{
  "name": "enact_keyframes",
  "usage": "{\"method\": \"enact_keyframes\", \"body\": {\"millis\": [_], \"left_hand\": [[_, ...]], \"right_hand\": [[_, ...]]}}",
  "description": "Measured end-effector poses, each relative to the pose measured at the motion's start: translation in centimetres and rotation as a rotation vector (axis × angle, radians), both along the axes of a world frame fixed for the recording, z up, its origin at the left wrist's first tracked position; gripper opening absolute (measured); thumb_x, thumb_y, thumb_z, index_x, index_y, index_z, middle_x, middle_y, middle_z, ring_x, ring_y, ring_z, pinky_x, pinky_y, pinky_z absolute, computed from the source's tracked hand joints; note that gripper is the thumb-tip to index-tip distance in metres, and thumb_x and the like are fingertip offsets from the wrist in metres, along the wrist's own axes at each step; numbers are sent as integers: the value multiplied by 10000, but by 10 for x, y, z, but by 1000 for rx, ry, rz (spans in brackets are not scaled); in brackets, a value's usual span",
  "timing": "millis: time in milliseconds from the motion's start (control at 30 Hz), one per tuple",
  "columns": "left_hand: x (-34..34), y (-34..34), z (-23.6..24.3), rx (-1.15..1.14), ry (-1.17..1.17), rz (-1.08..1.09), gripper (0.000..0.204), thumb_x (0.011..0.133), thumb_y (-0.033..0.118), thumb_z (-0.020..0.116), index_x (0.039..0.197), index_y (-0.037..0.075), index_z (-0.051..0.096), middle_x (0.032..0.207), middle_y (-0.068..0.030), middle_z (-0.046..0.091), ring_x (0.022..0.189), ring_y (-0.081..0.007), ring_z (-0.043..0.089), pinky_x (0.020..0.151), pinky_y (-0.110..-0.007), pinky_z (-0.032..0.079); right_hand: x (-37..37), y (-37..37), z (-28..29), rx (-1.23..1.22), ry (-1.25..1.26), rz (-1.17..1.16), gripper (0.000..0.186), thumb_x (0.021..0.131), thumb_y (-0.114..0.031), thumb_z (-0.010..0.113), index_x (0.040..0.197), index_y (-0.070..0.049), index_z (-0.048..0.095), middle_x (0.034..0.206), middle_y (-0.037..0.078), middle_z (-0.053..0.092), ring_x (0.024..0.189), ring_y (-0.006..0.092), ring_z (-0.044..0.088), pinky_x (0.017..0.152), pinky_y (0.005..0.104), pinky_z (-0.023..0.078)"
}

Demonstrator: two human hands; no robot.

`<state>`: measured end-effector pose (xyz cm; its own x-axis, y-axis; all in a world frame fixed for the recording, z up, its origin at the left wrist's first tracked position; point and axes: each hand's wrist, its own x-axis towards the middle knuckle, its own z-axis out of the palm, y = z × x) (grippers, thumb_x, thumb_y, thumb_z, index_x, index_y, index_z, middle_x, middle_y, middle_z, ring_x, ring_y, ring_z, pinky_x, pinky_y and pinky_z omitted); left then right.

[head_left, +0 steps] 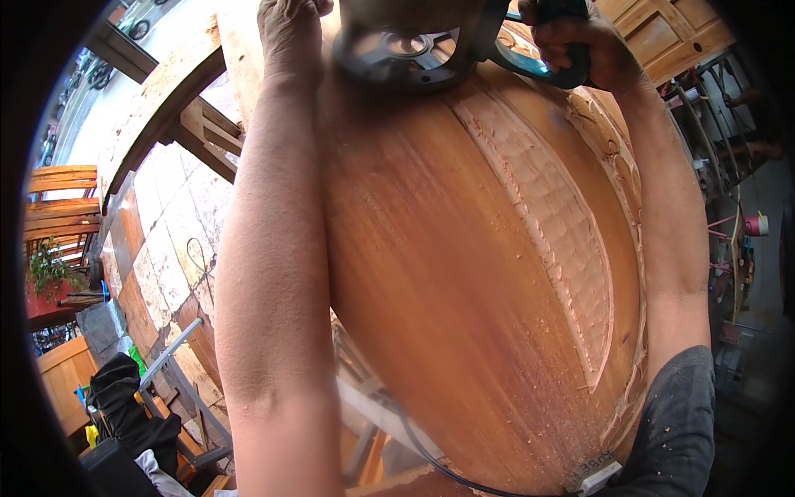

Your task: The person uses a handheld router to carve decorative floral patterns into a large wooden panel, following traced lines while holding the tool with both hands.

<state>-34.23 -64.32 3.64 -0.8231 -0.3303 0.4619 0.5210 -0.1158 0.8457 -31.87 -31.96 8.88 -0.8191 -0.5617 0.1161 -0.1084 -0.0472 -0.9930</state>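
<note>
A router (406, 50), dark with a round base and open windows showing pale metal, rests on a broad reddish-brown wooden panel (414, 273) at the top of the view. My right hand (571, 41) is closed around its teal-and-black side handle (530, 65). My left hand (291, 12) is at the upper edge, just left of the router, with its fingers curled. The frame cuts it off, hiding what it grips. Right of the middle, the panel carries a long, pale carved recess (542, 224) with a rippled surface. A carved border runs along its right side.
Wood shavings lie scattered on the panel. A black cable (422, 447) crosses its near end beside a small whitish block (600, 479). Tiled floor (166, 240), a metal bar frame (170, 356) and black cloth (124, 398) lie left. A panelled wooden door (662, 33) stands at far right.
</note>
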Motion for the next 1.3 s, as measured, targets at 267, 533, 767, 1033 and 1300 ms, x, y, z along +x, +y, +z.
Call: {"method": "enact_keyframes", "body": {"millis": [267,533,767,1033,1300], "left_hand": [[-2,0,1,-23,-14,1,341,1048,399,510,1137,117,681,1046,-9,660,942,-135,614,841,-339,489],[-7,-3,0,-18,-22,2,371,1049,417,510,1166,107,677,1074,-23,667,966,-145,619,849,-338,492],[-11,-4,-1,-19,-27,-9,368,1054,425,509,1151,114,682,1060,-13,665,953,-139,615,838,-332,489],[-13,-6,-3,-52,19,-37,363,1072,421,485,1123,122,686,1019,-8,662,932,-135,610,819,-321,489],[-10,-2,2,-88,41,-37,359,1080,398,466,1117,106,672,1016,-26,656,924,-138,621,790,-299,507]], "right_hand": [[5,-7,6,-8,-18,-33,586,755,-9,720,1330,19,606,897,56,632,557,136,555,506,281,481],[-2,-9,5,20,1,-21,618,747,11,709,1352,25,582,899,44,627,552,137,557,505,278,482],[-12,-3,-1,9,10,-1,565,760,4,715,1311,33,597,897,65,641,554,143,568,506,281,480],[-16,0,-1,34,29,-1,538,765,12,702,1293,36,603,892,78,644,548,147,567,501,286,477],[-11,-6,2,-36,-17,8,622,740,29,695,1351,20,585,909,62,615,547,144,562,494,288,469]]}}
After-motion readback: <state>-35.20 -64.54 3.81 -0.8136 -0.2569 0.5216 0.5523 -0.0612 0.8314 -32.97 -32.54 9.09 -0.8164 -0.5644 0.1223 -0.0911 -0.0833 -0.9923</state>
